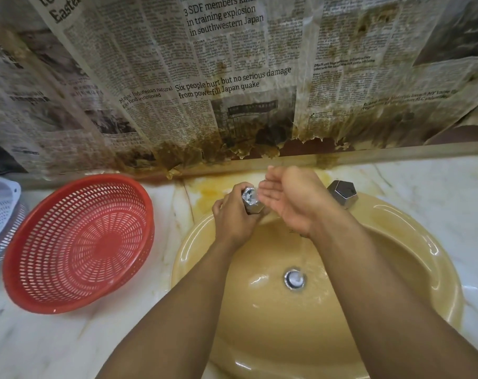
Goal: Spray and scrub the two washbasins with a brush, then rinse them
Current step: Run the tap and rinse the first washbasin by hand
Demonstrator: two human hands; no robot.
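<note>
Left hand: your left hand [233, 218] reaches forward over the basin rim, fingers wrapped round the chrome hexagonal tap handle [250, 199].
Right hand: your right hand [289, 198] hovers just beside that handle, palm turned up, fingers loosely cupped together and holding nothing.
Washbasin: the round yellow ceramic washbasin [194, 242] lies sunk in the white marble bench [68, 337] under both your forearms.
Water: a thin stream of water [303, 253] falls near the chrome drain [294, 279].
Left side: a round red plastic mesh basket [79, 242] stands on the bench.

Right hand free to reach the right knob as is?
Probably yes: the right hand is open and empty, and the right knob stands uncovered beside it, nothing between.
</note>
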